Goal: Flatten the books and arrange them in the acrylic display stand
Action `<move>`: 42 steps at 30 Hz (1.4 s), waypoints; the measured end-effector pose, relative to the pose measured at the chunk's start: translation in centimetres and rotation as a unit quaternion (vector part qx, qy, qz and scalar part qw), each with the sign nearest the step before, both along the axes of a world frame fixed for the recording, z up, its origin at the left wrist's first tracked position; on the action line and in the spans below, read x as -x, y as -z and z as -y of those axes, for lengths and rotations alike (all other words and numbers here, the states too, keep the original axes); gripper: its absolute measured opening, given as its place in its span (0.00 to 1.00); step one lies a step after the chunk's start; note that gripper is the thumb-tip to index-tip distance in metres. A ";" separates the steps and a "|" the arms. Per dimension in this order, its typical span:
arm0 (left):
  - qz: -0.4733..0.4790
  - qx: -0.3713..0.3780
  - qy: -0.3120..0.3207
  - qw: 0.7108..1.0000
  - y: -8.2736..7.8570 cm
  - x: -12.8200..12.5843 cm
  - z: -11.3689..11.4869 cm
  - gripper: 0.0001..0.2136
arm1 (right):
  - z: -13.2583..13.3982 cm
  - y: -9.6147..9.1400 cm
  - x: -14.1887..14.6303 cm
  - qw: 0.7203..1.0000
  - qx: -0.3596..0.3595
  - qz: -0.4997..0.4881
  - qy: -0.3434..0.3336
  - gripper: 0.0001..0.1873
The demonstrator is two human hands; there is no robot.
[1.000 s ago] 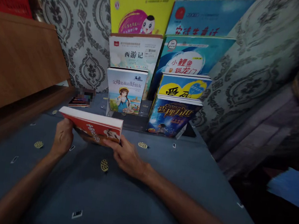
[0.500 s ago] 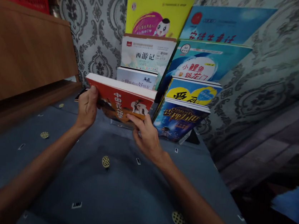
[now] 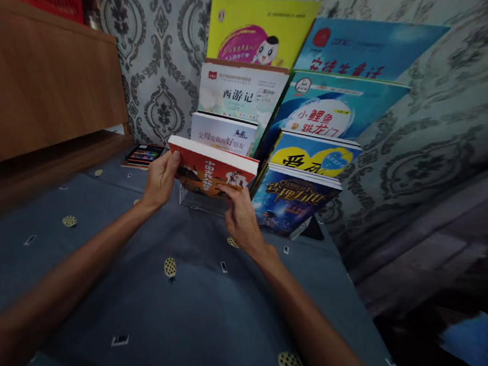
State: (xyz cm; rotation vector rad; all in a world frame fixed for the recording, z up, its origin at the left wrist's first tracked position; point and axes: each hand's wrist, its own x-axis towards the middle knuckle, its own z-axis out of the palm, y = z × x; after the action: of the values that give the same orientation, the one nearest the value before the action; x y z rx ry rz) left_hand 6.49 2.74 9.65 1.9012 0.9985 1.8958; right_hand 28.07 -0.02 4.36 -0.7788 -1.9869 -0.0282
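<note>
Both my hands hold a red-covered book (image 3: 212, 173) upright at the front left slot of a tiered book stand. My left hand (image 3: 160, 179) grips the book's left edge, thumb on the cover. My right hand (image 3: 240, 218) pinches its lower right corner. Directly behind it stands a white book (image 3: 223, 133), partly hidden. To its right sits a dark blue fantasy-cover book (image 3: 290, 200), with a yellow and blue book (image 3: 313, 153) behind that.
Taller books fill the back rows: a yellow one (image 3: 261, 29), a white one (image 3: 241, 91) and two blue ones (image 3: 365, 47). The stand rests on a blue patterned cloth (image 3: 167, 315). A wooden headboard (image 3: 39, 83) runs along the left; a small dark object (image 3: 144, 153) lies near it.
My hands lifted the red book off the cloth, tipped it upright and carried it forward to the stand's front left slot, covering most of the white book behind.
</note>
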 end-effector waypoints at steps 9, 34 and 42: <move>-0.013 0.005 0.002 1.000 0.4 0.1 -0.4 0.30 | -0.3 0.4 -0.2 1.000 0.011 0.007 0.001 0.36; -0.114 0.027 -0.001 0.993 2.3 0.4 -1.7 0.28 | -0.7 1.8 -0.6 0.997 0.044 -0.031 0.056 0.26; -0.058 0.048 0.012 0.997 3.0 -0.6 -3.2 0.29 | -1.0 0.6 -1.2 0.996 0.042 -0.043 0.065 0.24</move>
State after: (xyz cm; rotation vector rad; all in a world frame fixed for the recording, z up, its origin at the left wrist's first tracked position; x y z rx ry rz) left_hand 7.10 5.92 6.61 1.9771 1.0737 1.7101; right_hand 29.24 0.93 3.73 -0.9467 -1.8638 0.0117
